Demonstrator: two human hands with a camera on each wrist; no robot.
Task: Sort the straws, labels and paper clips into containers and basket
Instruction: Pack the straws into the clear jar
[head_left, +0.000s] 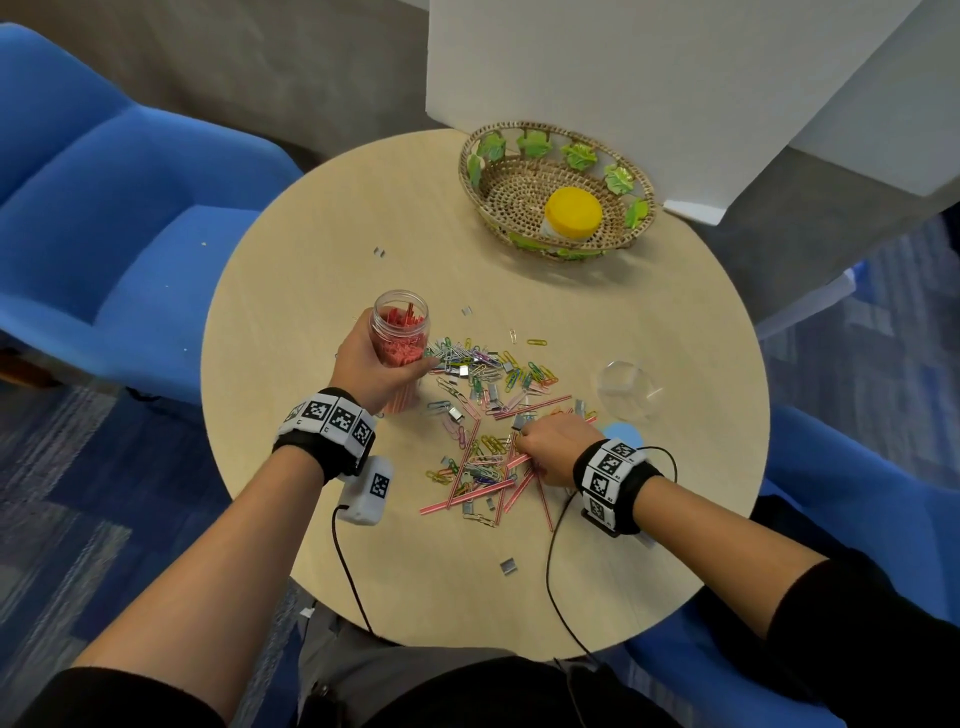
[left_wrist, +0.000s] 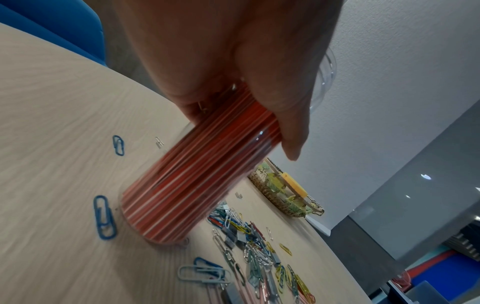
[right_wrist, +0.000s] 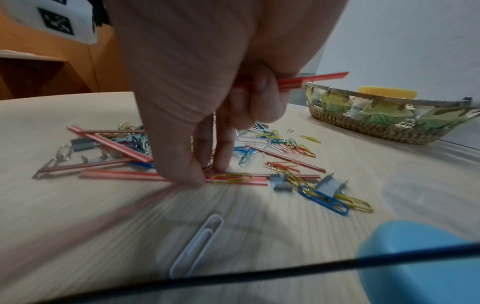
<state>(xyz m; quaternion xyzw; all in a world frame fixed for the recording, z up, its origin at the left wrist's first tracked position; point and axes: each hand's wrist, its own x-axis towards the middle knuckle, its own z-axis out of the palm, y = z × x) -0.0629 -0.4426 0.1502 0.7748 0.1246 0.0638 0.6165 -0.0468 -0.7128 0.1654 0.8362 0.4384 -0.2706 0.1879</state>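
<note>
While left hand (head_left: 375, 364) fingers clasp the ribbed clear jar (head_left: 402, 332), right hand (head_left: 551, 448) fingers pinched on flat striped straws (right_wrist: 309, 80).

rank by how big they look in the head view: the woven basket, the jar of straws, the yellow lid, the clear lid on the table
1. Woven basket, clearly the largest.
2. Jar of straws, partly covered by the left hand.
3. Clear lid and yellow lid look about alike; the clear one is nearer the camera and faint, so I won't rank them.
</note>
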